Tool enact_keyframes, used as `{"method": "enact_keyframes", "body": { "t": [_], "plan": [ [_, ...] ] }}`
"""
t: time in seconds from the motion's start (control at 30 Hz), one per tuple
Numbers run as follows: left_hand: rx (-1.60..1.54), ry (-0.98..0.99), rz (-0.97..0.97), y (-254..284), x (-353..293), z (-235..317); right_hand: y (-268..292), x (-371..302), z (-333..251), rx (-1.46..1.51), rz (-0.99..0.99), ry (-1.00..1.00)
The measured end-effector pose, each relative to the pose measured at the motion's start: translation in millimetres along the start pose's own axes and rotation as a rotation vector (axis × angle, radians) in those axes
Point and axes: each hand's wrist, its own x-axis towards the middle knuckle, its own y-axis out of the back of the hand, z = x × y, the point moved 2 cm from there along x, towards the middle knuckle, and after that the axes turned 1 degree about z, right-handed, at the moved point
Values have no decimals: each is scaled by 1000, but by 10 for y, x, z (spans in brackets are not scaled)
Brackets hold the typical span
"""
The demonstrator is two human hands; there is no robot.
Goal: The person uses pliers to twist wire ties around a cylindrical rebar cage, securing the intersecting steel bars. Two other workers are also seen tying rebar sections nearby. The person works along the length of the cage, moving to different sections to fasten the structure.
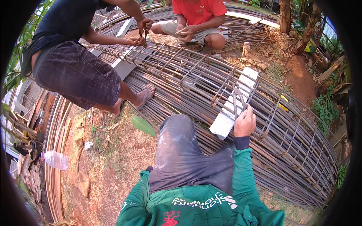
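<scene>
My right hand (245, 122) is closed round the handles of steel end-cutting pincers (235, 101). Their jaws point away from me and rest at or just above the rebar cage (222, 88), beside a tie between a stirrup and a long bar; I cannot tell whether they grip wire. Beneath the cage there, a white board (223, 126) lies crosswise over many loose steel bars (177, 101). My left sleeve (137, 196) bends toward my knee, and the left hand itself is hidden.
A co-worker in dark shorts (79, 71) leans over the cage at the far left, hands on a tool. Another in a red shirt (200, 13) squats beyond it. A grey board (126, 67) supports the cage. A plastic bottle (56, 160) lies left, near timber strips (56, 132).
</scene>
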Motion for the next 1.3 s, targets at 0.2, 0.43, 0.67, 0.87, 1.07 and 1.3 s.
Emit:
{"method": "enact_keyframes", "body": {
  "t": [0.2,0.43,0.67,0.87,1.07,1.3],
  "plan": [
    [-24,-242,-12,-227,118,246,26,-14,-40,38,-20,-40],
    [85,-524,4,-150,474,499,-57,22,-53,-2,4,2],
    [61,-373,-28,46,622,682,-89,19,-12,-108,73,41],
    [129,-399,-111,97,851,1494,-61,-45,-133,-225,80,73],
    [452,-918,-420,-777,47,2808,-67,19,-101,-350,43,184],
    [1009,-1323,-635,-1413,-913,2737,-110,-43,-185,-433,-15,139]
  ]
}}
